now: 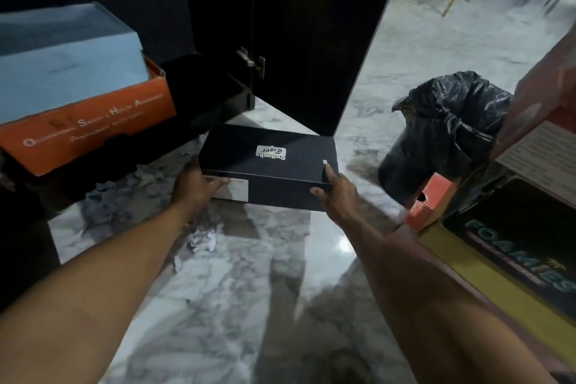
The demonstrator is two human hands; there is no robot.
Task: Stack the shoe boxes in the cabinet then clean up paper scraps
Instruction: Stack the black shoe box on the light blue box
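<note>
— Head camera first: what did it show of the hands?

— Both reached forward and down to a dark navy shoe box (268, 162). The left hand (194, 185) gripped the box's near left corner, thumb up along the side and fingers curled across the white label on the end face. The right hand (335, 188) held the near right corner, forefinger laid up over the lid's edge and thumb pressed against the front face.

— Where was that box?

— Low over the marble floor (249, 305), in front of the dark cabinet (296, 40), whose door stood open. Whether the box rested on the floor or was lifted just off it, I could not tell. A white logo sticker sat on its lid, upside down to the camera.

— Other boxes?

— On the left, an orange box (93, 131) with white lettering, and a pale blue box (65, 62) stacked on top of it. On the right, close to the camera, a black and yellow box (514, 259) printed "FOAMIES", with more orange boxes (542, 97) above and beside it.

— And the scraps?

— Torn paper scraps (202, 238) lay scattered on the floor beneath the left forearm and toward the orange box. A bin lined with a black bag (442, 134) stood to the right of the navy box, well apart from the scraps.
</note>
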